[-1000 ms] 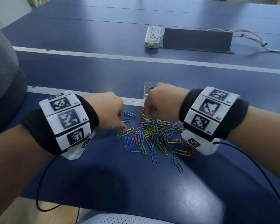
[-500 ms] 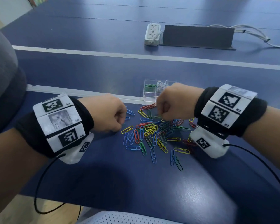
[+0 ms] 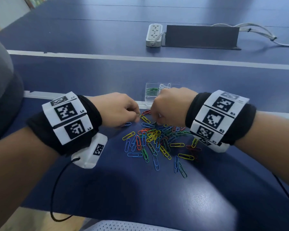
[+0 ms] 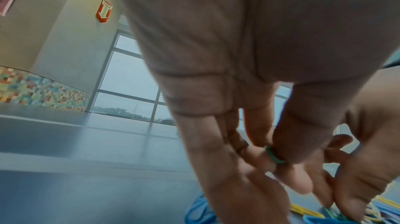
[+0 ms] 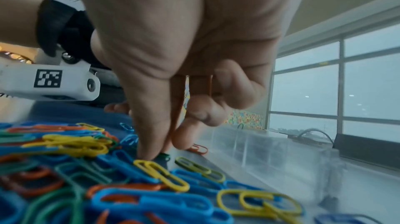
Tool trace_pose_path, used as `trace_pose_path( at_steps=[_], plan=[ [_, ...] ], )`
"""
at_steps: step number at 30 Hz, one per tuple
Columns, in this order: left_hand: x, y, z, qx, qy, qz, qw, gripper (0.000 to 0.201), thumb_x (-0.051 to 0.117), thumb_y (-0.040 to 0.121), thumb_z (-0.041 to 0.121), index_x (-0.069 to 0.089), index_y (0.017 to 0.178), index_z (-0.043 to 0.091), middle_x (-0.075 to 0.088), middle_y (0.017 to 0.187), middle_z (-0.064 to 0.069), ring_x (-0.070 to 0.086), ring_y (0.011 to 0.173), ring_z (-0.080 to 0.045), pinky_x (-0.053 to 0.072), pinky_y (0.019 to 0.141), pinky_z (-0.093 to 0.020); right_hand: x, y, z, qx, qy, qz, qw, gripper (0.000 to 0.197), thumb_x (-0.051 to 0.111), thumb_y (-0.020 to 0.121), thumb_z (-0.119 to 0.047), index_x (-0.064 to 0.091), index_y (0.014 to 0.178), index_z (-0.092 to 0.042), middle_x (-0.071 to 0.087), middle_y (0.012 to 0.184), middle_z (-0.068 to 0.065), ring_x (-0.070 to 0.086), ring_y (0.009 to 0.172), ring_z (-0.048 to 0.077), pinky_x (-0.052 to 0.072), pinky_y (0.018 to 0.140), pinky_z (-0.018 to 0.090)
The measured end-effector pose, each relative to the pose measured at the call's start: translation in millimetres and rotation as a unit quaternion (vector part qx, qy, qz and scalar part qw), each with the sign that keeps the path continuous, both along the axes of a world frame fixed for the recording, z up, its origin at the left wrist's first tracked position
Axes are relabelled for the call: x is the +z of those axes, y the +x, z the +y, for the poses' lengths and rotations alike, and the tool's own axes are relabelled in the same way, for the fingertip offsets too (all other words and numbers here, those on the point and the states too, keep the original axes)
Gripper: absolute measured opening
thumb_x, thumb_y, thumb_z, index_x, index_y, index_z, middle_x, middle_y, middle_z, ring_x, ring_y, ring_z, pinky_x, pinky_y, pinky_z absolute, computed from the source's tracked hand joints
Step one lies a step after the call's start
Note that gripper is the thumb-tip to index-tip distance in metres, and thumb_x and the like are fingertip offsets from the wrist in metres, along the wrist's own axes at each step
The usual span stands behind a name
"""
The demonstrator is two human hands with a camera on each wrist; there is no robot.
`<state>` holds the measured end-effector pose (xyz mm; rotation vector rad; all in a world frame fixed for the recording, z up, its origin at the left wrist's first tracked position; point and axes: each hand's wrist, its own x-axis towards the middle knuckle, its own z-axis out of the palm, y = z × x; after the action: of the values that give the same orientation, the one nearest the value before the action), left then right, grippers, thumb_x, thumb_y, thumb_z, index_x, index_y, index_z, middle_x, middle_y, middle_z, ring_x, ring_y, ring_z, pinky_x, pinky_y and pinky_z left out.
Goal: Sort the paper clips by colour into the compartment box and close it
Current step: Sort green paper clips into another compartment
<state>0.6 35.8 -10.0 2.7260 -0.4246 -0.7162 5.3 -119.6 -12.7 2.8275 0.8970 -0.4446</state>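
A loose pile of blue, yellow, green and red paper clips [image 3: 157, 140] lies on the blue table between my hands. Behind it stands the clear compartment box [image 3: 148, 100], open, with green clips [image 3: 151, 91] in one cell and white clips [image 3: 163, 86] in the cell beside it. My left hand [image 3: 138, 116] hovers at the pile's far left and pinches a green paper clip [image 4: 275, 156] between thumb and finger. My right hand [image 3: 155, 122] reaches down to the pile's far edge, thumb and forefinger closing on another green clip [image 5: 164, 156] that lies on the table beside the box wall [image 5: 270, 150].
A white power strip [image 3: 154, 35] and a dark cable cover [image 3: 201, 36] sit far back, with cables [image 3: 257, 33] running right. A white line [image 3: 107, 56] crosses the table. My lap and the table's near edge are below the pile.
My left hand has risen from the pile's left edge and moved toward the box. My right hand's fingertips have come down onto the pile's far edge.
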Motion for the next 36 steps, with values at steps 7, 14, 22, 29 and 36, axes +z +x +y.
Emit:
trace_pose_path(
  at_steps=[7,14,22,29,36],
  plan=[
    [-4,-2,-16,-0.013,0.055,-0.026,0.998,0.022,0.036,0.092,0.019,0.055,0.083,0.012,0.046,0.065,0.004,0.045,0.078,-0.023,0.031,0.068,-0.025,-2,-2,-3,0.028,-0.025,-0.016,0.999,0.024,0.054,0.078,-0.024,0.042,0.059,-0.014,0.041,0.062,0.003,0.045,0.067,0.029,0.030,0.046,0.020],
    [-9,-7,-20,-0.043,0.047,-0.037,0.997,0.015,0.055,0.084,0.037,0.061,0.079,0.024,0.049,0.063,0.008,0.048,0.066,-0.014,0.033,0.054,-0.023,-2,4,-14,0.002,0.071,-0.004,0.997,0.005,0.057,0.078,-0.022,0.058,0.073,-0.021,0.062,0.076,0.001,0.046,0.074,0.022,0.042,0.068,0.025],
    [-13,-4,-33,-0.078,0.054,-0.068,0.993,0.018,0.071,0.074,0.038,0.073,0.087,0.026,0.047,0.063,0.011,0.051,0.072,-0.015,0.045,0.068,-0.025,-2,0,-6,0.006,0.032,0.008,0.999,0.026,0.054,0.084,-0.030,0.070,0.087,-0.010,0.050,0.065,0.003,0.047,0.064,0.023,0.029,0.045,0.019],
    [-10,-3,-32,-0.087,0.064,-0.089,0.990,0.010,0.060,0.078,0.026,0.069,0.082,0.026,0.049,0.059,0.008,0.047,0.059,-0.012,0.040,0.063,-0.025,-2,3,-17,-0.038,0.133,0.006,0.990,0.020,0.060,0.073,-0.034,0.064,0.069,-0.015,0.059,0.064,0.001,0.052,0.069,0.026,0.046,0.063,0.027],
    [-7,1,-24,-0.063,0.034,-0.049,0.996,0.014,0.049,0.084,0.028,0.053,0.072,0.023,0.049,0.063,0.007,0.044,0.062,-0.011,0.036,0.067,-0.025,0,7,-34,-0.177,0.250,0.210,0.928,0.021,0.051,0.084,-0.012,0.069,0.091,-0.020,0.057,0.056,-0.005,0.050,0.043,0.007,0.046,0.051,0.014]
  ],
)
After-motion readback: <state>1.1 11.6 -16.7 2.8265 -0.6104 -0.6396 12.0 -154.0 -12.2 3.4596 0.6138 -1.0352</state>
